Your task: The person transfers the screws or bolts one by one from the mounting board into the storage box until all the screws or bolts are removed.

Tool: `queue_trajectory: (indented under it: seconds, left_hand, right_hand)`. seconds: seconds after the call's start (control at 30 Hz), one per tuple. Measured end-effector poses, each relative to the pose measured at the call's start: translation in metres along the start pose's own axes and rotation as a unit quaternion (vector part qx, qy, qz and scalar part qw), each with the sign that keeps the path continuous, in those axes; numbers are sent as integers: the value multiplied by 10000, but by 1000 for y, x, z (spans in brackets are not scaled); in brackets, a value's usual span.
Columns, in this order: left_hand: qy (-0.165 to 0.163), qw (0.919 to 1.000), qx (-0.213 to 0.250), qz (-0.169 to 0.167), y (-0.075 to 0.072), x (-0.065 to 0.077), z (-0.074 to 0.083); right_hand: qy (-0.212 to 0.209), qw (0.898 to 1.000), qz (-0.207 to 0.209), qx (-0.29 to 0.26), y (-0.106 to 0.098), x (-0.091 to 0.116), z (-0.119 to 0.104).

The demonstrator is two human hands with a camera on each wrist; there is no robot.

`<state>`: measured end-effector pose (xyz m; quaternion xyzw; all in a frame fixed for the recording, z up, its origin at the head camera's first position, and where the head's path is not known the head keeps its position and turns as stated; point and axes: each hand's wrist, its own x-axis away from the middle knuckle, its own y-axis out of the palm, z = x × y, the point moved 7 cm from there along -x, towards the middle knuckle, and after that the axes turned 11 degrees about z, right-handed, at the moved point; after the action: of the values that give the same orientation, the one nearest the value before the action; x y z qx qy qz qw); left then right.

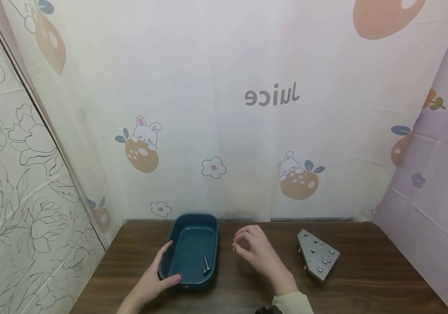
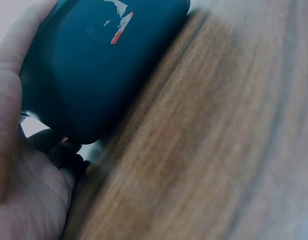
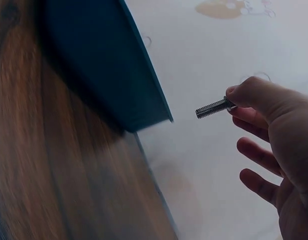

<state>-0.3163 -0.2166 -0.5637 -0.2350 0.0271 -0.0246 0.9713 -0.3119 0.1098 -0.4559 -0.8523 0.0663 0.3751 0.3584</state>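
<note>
My left hand (image 1: 150, 281) grips the near left corner of a dark teal plastic tray (image 1: 193, 246), thumb over the rim and fingers along the outer left side. Inside the tray, near its right front corner, lie a few metal bolts (image 1: 206, 266). Just right of the tray, my right hand (image 1: 258, 250) is raised over the table. Its thumb and forefinger pinch a short threaded bolt (image 3: 212, 109) by the head end, as the right wrist view shows. The other fingers are spread and loosely bent. In the left wrist view the tray's outer wall (image 2: 94, 75) bears a torn label.
A grey metal block (image 1: 314, 251) with holes and several bolts set in it stands on the brown wooden table (image 1: 369, 270), right of my right hand. A printed curtain (image 1: 216, 109) hangs behind the table's back edge, with more cloth at both sides.
</note>
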Motion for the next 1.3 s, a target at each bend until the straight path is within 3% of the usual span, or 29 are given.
queue_trajectory:
  seconds: [0.33, 0.8, 1.03, 1.3]
  left_hand:
    - [272, 9996, -30, 37, -2, 2, 3]
    - [165, 9998, 49, 39, -2, 3, 3]
    - [313, 9994, 102, 87, -1, 2, 1]
    - [428, 9987, 255, 84, -1, 4, 6]
  right_hand:
    - [-108, 9998, -150, -74, 21, -3, -20]
    - [-76, 9990, -361, -244, 45, -3, -34]
    - [110, 9980, -584, -228, 58, 0, -40]
    - [234, 9991, -353, -37, 67, 5, -44]
